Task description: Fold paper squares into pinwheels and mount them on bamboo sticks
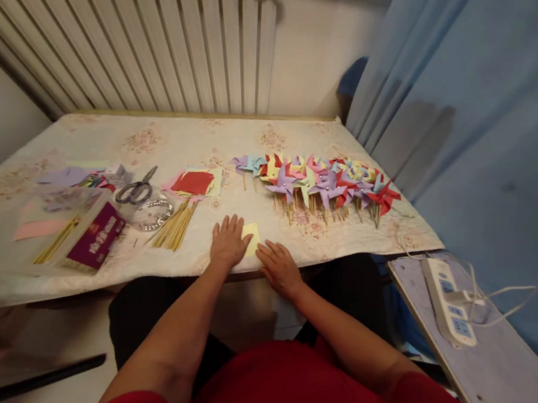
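Observation:
A small yellow paper square (253,236) lies flat at the near edge of the table (90,154). My left hand (228,241) rests palm down on its left side, fingers spread. My right hand (279,268) presses the paper's near right corner at the table edge. Neither hand lifts anything. A heap of finished paper pinwheels (321,183) on sticks lies just beyond and to the right of my hands.
A bundle of bamboo sticks (175,229) and red paper squares (192,183) lie left of my hands. Further left are scissors (136,189) on a clear round box, a purple carton (96,238) and loose coloured sheets. A power strip (448,299) sits lower right.

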Motion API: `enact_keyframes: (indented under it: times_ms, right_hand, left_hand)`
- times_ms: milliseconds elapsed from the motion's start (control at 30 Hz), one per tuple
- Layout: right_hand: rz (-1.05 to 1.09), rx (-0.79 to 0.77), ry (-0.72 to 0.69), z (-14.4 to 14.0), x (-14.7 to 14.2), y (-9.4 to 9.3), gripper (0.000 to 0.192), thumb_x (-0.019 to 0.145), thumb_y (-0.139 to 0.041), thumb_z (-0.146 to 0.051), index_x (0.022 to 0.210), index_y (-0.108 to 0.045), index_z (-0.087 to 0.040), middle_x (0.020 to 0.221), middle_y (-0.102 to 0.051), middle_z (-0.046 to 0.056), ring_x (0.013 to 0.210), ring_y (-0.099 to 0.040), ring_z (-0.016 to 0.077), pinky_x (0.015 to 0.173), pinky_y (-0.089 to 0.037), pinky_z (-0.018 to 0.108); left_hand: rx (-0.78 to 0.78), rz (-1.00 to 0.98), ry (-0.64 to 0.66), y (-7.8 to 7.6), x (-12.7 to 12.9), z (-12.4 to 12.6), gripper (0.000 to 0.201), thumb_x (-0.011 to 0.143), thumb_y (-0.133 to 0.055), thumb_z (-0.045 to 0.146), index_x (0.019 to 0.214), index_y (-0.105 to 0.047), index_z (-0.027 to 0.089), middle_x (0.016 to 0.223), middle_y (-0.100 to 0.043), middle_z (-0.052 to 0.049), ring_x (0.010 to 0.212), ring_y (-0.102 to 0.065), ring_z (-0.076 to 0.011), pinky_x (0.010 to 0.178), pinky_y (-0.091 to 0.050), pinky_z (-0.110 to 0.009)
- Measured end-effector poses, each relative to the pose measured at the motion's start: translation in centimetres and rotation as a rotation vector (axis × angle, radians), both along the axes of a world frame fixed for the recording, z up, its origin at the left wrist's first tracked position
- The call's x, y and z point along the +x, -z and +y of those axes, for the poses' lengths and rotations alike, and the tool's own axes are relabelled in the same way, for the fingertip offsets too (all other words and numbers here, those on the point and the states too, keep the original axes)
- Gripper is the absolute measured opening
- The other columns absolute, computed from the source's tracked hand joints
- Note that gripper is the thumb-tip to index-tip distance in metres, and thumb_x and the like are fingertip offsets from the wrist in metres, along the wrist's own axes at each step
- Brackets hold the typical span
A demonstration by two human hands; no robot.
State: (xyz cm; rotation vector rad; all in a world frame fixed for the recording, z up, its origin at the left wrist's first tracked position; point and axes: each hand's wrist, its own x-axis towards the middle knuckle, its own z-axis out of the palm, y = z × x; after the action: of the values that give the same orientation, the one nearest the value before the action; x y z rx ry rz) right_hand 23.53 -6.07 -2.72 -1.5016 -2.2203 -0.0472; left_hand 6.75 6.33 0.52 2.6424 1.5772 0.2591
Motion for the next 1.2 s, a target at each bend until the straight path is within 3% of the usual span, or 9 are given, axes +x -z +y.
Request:
enact_keyframes:
  times_ms: [300,400,567,633,767,933,1200]
  right_hand:
    - [0.042,-0.023,-0.021,-0.5,0.2,0.0,0.05,0.094,-0.053,-0.017,0.144,-0.049,-0.018,0.151,-0.05,0.011,0.147,-0.034,0.0279,0.119,-0.029,0.054]
    - [0.119,-0.002,-0.021,-0.9,0.7,0.1,0.046,0.095,-0.05,-0.018,0.141,-0.052,-0.019,0.144,-0.056,0.011,0.144,-0.04,0.0261,0.118,-0.033,0.053]
    - [0.285,0.096,0.129,-1.2,1.4,-0.4,0.045,0.099,-0.041,-0.016,0.142,-0.053,-0.017,0.136,-0.063,0.013,0.137,-0.049,0.0217,0.113,-0.042,0.044]
    - [0.259,0.102,0.143,-1.0,1.1,-1.1,0.047,0.099,-0.04,-0.017,0.145,-0.05,-0.017,0.14,-0.059,0.014,0.14,-0.045,0.0225,0.115,-0.041,0.045]
    - [0.161,0.061,0.039,-0.1,-0.5,-1.8,0.05,0.098,-0.046,-0.021,0.148,-0.044,-0.016,0.149,-0.05,0.015,0.147,-0.034,0.0256,0.117,-0.036,0.049]
    - [0.03,-0.018,-0.017,1.0,-1.8,-0.6,0.055,0.095,-0.056,-0.027,0.147,-0.044,-0.013,0.151,-0.048,0.017,0.149,-0.03,0.0293,0.12,-0.029,0.053]
    - [-0.056,-0.039,0.01,0.5,-1.3,0.0,0.056,0.095,-0.057,-0.025,0.148,-0.043,-0.014,0.155,-0.043,0.014,0.149,-0.03,0.0291,0.121,-0.025,0.053]
  left_hand:
    - [-0.024,0.007,-0.002,-0.3,0.1,-0.2,0.065,0.099,-0.029,0.053,0.154,-0.037,0.019,0.163,-0.031,-0.01,0.152,-0.019,-0.0303,0.121,-0.014,-0.052]
    - [-0.014,-0.005,0.002,-0.3,0.1,-0.2,0.065,0.099,-0.029,0.053,0.153,-0.037,0.018,0.163,-0.032,-0.01,0.152,-0.02,-0.0305,0.121,-0.015,-0.053]
    - [-0.012,-0.04,0.009,-0.1,0.0,-0.2,0.066,0.099,-0.031,0.052,0.153,-0.038,0.016,0.162,-0.032,-0.012,0.151,-0.021,-0.0315,0.12,-0.016,-0.054]
    - [-0.015,-0.052,0.005,0.0,0.0,-0.1,0.065,0.098,-0.032,0.052,0.153,-0.038,0.017,0.162,-0.032,-0.011,0.152,-0.021,-0.0311,0.121,-0.015,-0.054]
    - [-0.032,-0.053,-0.006,0.0,0.1,-0.1,0.064,0.098,-0.034,0.051,0.154,-0.038,0.02,0.163,-0.032,-0.01,0.152,-0.02,-0.0303,0.122,-0.013,-0.053]
    - [-0.028,-0.048,-0.003,-0.1,0.1,-0.2,0.063,0.098,-0.034,0.051,0.154,-0.038,0.02,0.163,-0.032,-0.01,0.152,-0.02,-0.0302,0.122,-0.013,-0.053]
    - [-0.02,-0.051,-0.001,0.1,0.0,-0.1,0.066,0.098,-0.035,0.053,0.154,-0.036,0.018,0.164,-0.03,-0.011,0.152,-0.02,-0.031,0.121,-0.014,-0.053]
